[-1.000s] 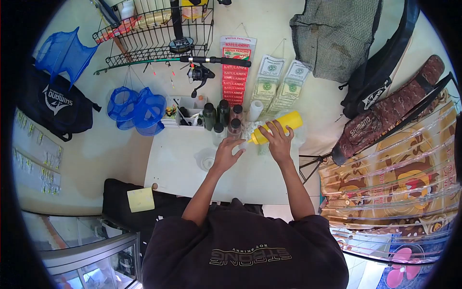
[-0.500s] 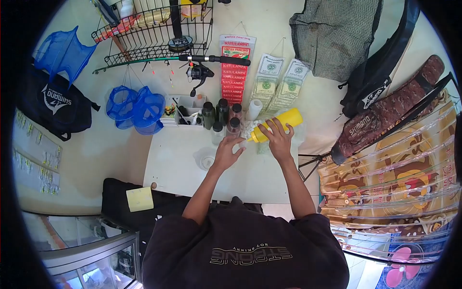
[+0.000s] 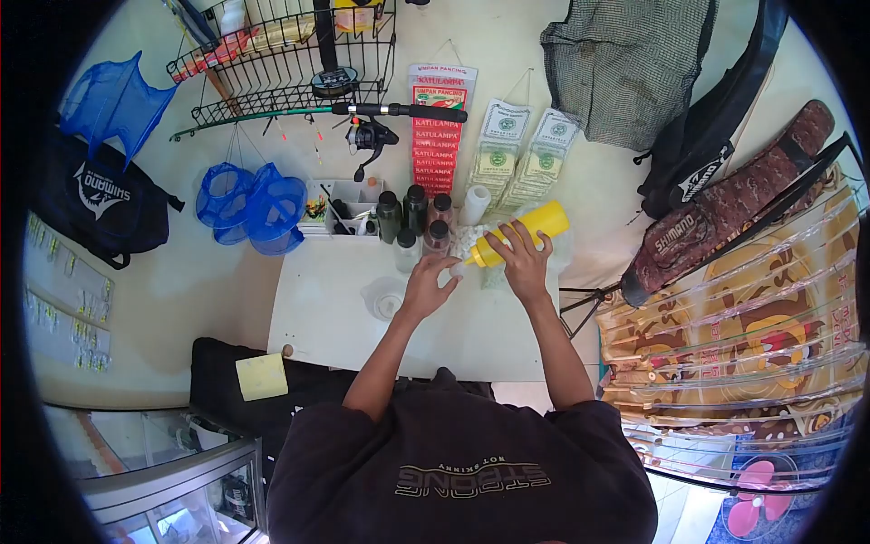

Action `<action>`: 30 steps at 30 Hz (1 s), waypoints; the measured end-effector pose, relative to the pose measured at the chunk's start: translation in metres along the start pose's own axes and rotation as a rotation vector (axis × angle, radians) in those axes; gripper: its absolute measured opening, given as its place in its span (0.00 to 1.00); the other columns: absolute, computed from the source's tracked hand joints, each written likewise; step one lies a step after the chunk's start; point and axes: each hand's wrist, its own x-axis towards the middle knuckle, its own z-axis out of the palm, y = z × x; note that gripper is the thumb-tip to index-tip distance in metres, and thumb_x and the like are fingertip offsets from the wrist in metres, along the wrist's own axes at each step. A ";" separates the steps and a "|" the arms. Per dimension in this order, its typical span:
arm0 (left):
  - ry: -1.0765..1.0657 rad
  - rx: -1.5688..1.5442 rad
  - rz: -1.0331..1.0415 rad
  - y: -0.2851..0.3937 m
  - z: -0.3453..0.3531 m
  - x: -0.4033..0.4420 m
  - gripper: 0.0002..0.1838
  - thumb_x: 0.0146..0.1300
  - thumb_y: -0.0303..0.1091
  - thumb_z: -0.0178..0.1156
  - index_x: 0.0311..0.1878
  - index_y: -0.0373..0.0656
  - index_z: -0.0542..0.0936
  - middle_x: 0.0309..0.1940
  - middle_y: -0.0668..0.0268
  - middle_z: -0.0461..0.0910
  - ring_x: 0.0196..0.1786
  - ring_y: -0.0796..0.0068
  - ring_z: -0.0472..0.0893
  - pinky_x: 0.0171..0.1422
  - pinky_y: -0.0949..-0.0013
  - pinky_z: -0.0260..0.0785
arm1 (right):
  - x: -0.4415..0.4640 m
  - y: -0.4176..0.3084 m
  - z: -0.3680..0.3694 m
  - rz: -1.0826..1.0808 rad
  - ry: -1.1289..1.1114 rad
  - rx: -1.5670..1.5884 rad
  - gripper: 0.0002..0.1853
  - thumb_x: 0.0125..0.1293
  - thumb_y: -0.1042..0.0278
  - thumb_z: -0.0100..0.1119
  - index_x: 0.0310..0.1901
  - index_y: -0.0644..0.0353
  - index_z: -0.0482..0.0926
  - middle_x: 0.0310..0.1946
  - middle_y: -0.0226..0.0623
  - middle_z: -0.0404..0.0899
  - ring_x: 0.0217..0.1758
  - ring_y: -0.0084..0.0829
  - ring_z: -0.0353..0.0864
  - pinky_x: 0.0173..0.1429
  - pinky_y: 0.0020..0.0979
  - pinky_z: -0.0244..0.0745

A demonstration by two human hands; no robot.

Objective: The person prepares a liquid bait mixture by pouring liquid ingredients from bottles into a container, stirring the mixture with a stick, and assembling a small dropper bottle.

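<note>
My right hand (image 3: 526, 256) is wrapped round a yellow squeeze bottle (image 3: 546, 220), which lies tilted with its nozzle pointing left. At the nozzle tip, my left hand (image 3: 430, 283) pinches a small, pale, see-through thing (image 3: 459, 269), too small to make out. Small white pieces (image 3: 467, 240) lie behind the nozzle, beside a clear plastic bag (image 3: 562, 254). Several dark-capped bottles (image 3: 415, 210) stand behind my left hand, and a white bottle (image 3: 475, 206) is next to them. A clear round container (image 3: 385, 304) sits left of my left hand.
A white compartment box (image 3: 343, 208) stands at the table's back left. The white table (image 3: 317, 313) reaches towards my body. A fishing rod with a reel (image 3: 370, 136) and a wire rack (image 3: 281, 68) are on the wall. A yellow note (image 3: 261, 377) lies at the left.
The view has shifted slightly, so the wall items and bottles appear a little further left. Both hands keep nearly the same position and hold.
</note>
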 end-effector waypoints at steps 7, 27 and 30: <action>-0.022 -0.014 0.009 0.003 -0.004 0.000 0.20 0.57 0.36 0.69 0.54 0.48 0.82 0.53 0.57 0.79 0.62 0.57 0.75 0.67 0.59 0.68 | 0.001 0.000 0.001 -0.008 -0.002 0.004 0.22 0.63 0.74 0.57 0.56 0.33 0.80 0.54 0.23 0.79 0.67 0.27 0.71 0.67 0.48 0.49; 0.004 -0.008 0.029 -0.005 -0.001 0.001 0.21 0.57 0.35 0.70 0.54 0.47 0.81 0.52 0.59 0.81 0.62 0.58 0.75 0.67 0.59 0.68 | 0.004 -0.002 0.004 0.002 -0.007 0.012 0.23 0.62 0.75 0.57 0.56 0.34 0.81 0.53 0.22 0.78 0.67 0.27 0.71 0.68 0.47 0.48; 0.004 -0.013 0.038 -0.006 -0.001 0.001 0.21 0.56 0.35 0.70 0.54 0.47 0.81 0.51 0.60 0.81 0.62 0.58 0.75 0.66 0.59 0.68 | 0.004 -0.002 0.005 0.003 -0.005 0.017 0.23 0.62 0.75 0.57 0.56 0.34 0.81 0.53 0.22 0.78 0.66 0.27 0.72 0.68 0.47 0.48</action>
